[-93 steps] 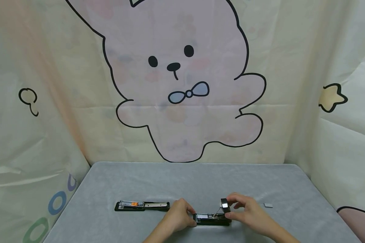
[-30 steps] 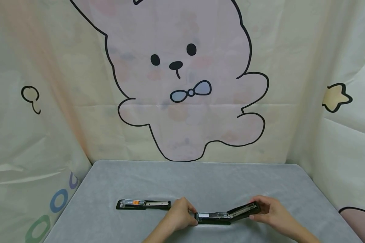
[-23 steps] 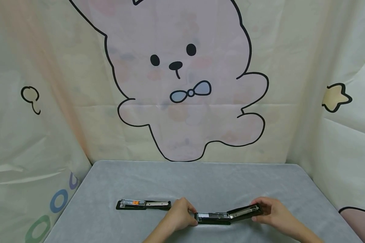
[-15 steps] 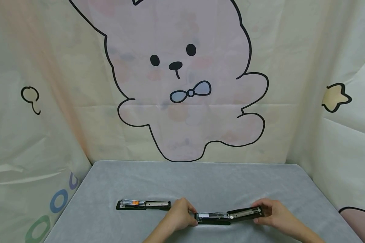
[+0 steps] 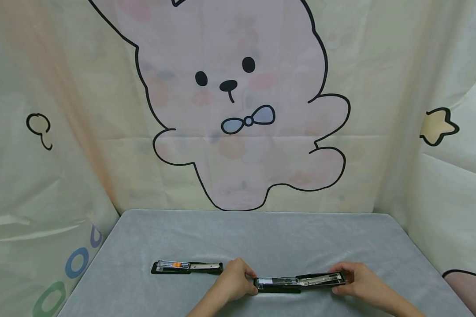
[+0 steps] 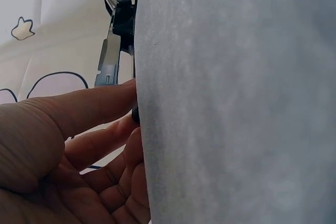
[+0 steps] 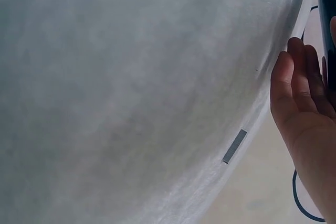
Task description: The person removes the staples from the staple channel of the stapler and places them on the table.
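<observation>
A black stapler (image 5: 279, 285) lies unfolded on the table, its metal magazine on the left half and its top cover (image 5: 321, 278) swung far back to the right. My left hand (image 5: 235, 279) pinches the base's left end between thumb and finger. At the cover's far right end, my right hand (image 5: 358, 281) grips it with thumb and fingers. The left wrist view has the silvery magazine (image 6: 109, 59) just beyond the left fingers. In the right wrist view, the right hand (image 7: 307, 87) is partly cut off at the frame's edge.
A second unfolded stapler (image 5: 187, 267), with a clear case and an orange piece, lies at the left. A small grey staple strip (image 7: 234, 147) lies on the grey table (image 5: 238, 233) near the right hand. Printed curtains (image 5: 123, 145) stand behind and beside the table.
The right hand first held the stapler's cover upright, then swung it over to the right; lately it has sunk lower, nearly level. The left hand stays on the base's end.
</observation>
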Available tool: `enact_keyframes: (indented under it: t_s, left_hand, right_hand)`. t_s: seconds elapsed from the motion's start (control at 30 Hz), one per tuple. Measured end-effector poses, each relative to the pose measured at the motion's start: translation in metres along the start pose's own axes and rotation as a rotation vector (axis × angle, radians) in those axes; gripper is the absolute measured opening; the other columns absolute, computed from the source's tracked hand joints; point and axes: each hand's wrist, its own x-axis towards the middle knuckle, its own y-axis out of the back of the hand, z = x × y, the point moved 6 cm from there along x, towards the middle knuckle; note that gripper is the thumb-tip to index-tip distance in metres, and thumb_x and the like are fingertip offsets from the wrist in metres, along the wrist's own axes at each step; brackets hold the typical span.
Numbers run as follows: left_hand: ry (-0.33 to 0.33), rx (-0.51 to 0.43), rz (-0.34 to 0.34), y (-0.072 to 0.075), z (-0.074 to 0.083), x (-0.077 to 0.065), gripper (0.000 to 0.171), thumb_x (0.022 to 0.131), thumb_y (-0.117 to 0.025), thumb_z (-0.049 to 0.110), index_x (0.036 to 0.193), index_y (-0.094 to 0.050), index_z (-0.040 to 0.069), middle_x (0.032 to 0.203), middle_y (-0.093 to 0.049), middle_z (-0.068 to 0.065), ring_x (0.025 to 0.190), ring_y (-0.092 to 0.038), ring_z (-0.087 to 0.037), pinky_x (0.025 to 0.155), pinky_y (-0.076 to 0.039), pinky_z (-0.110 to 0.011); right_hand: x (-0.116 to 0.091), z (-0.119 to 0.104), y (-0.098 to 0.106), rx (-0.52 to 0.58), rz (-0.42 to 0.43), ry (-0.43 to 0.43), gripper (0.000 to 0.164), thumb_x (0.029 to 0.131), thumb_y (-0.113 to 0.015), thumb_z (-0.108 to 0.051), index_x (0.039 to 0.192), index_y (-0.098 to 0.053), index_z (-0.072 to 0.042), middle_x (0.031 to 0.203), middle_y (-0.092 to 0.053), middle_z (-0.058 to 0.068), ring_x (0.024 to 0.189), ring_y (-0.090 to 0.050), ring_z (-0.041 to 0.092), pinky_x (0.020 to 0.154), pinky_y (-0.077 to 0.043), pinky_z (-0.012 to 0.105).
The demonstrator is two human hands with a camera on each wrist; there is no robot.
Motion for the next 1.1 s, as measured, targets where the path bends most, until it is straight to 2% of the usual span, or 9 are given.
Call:
enact_keyframes:
  t_s: [0.17, 0.33, 0.43, 0.53, 0.67, 0.8, 1.0, 1.1]
  left_hand:
    - [0.009, 0.001, -0.004, 0.000, -0.001, 0.001, 0.025, 0.067, -0.093, -0.002, 0.089, -0.082, 0.003, 0.090, -0.077, -0.012, 0.082, -0.067, -0.022, 0.069, -0.056, -0.047]
    - [0.013, -0.001, -0.005, 0.000, -0.001, 0.001, 0.025, 0.067, -0.093, -0.002, 0.088, -0.082, 0.004, 0.090, -0.077, -0.011, 0.081, -0.067, -0.022, 0.069, -0.056, -0.047]
    - [0.012, 0.001, -0.006, 0.000, -0.001, 0.001, 0.025, 0.067, -0.093, -0.002, 0.089, -0.082, 0.004, 0.090, -0.077, -0.011, 0.080, -0.066, -0.021, 0.068, -0.056, -0.046]
    - [0.013, 0.002, -0.010, 0.000, 0.000, 0.001, 0.025, 0.068, -0.093, -0.002, 0.090, -0.082, 0.003, 0.091, -0.077, -0.012, 0.080, -0.066, -0.021, 0.068, -0.056, -0.046]
    - [0.014, 0.000, -0.011, 0.001, -0.001, 0.000, 0.025, 0.068, -0.093, -0.001, 0.091, -0.082, 0.003, 0.093, -0.077, -0.013, 0.080, -0.065, -0.020, 0.068, -0.055, -0.046]
    - [0.009, -0.001, -0.006, 0.001, -0.001, 0.000, 0.025, 0.068, -0.093, -0.001, 0.090, -0.082, 0.004, 0.093, -0.077, -0.012, 0.079, -0.064, -0.020, 0.067, -0.054, -0.044]
    - [0.017, 0.000, -0.009, 0.000, -0.002, 0.001, 0.025, 0.068, -0.093, -0.001, 0.090, -0.082, 0.005, 0.094, -0.077, -0.012, 0.082, -0.064, -0.021, 0.069, -0.055, -0.047]
    - [0.017, -0.002, -0.012, 0.001, -0.002, 0.001, 0.025, 0.068, -0.093, -0.001, 0.090, -0.082, 0.004, 0.095, -0.077, -0.012, 0.081, -0.063, -0.021, 0.068, -0.054, -0.046]
  right_hand:
    - [0.001, -0.001, 0.001, -0.029, -0.009, 0.029, 0.038, 0.086, -0.084, -0.007, 0.117, -0.068, 0.007, 0.105, -0.073, 0.006, 0.084, -0.067, 0.006, 0.070, -0.054, 0.026]
    - [-0.002, -0.010, 0.006, -0.042, -0.020, 0.036, 0.039, 0.091, -0.080, -0.006, 0.122, -0.065, 0.010, 0.116, -0.070, 0.021, 0.087, -0.070, 0.010, 0.072, -0.056, 0.027]
    - [-0.004, -0.021, 0.011, -0.073, 0.015, 0.039, 0.038, 0.094, -0.077, -0.008, 0.125, -0.064, 0.010, 0.121, -0.067, 0.026, 0.088, -0.071, 0.012, 0.073, -0.057, 0.028]
    - [-0.004, -0.036, 0.017, -0.141, 0.083, 0.048, 0.035, 0.096, -0.075, -0.012, 0.126, -0.066, 0.005, 0.122, -0.069, 0.022, 0.095, -0.070, 0.012, 0.077, -0.057, 0.029]
    - [-0.006, -0.056, 0.021, -0.209, 0.168, 0.075, 0.031, 0.099, -0.073, -0.016, 0.126, -0.068, -0.002, 0.122, -0.072, 0.006, 0.099, -0.068, 0.009, 0.079, -0.056, 0.029]
    - [-0.006, -0.069, 0.021, -0.206, 0.216, 0.115, 0.030, 0.100, -0.072, -0.015, 0.127, -0.068, -0.004, 0.121, -0.072, -0.005, 0.098, -0.068, 0.008, 0.077, -0.057, 0.028]
    - [-0.003, -0.081, 0.010, -0.176, 0.235, 0.100, 0.033, 0.100, -0.073, -0.019, 0.130, -0.066, -0.006, 0.121, -0.073, 0.001, 0.097, -0.070, 0.009, 0.076, -0.057, 0.028]
    - [0.002, -0.085, -0.001, -0.117, 0.215, 0.128, 0.035, 0.101, -0.070, -0.014, 0.132, -0.063, 0.000, 0.120, -0.072, 0.007, 0.099, -0.071, 0.011, 0.079, -0.058, 0.028]
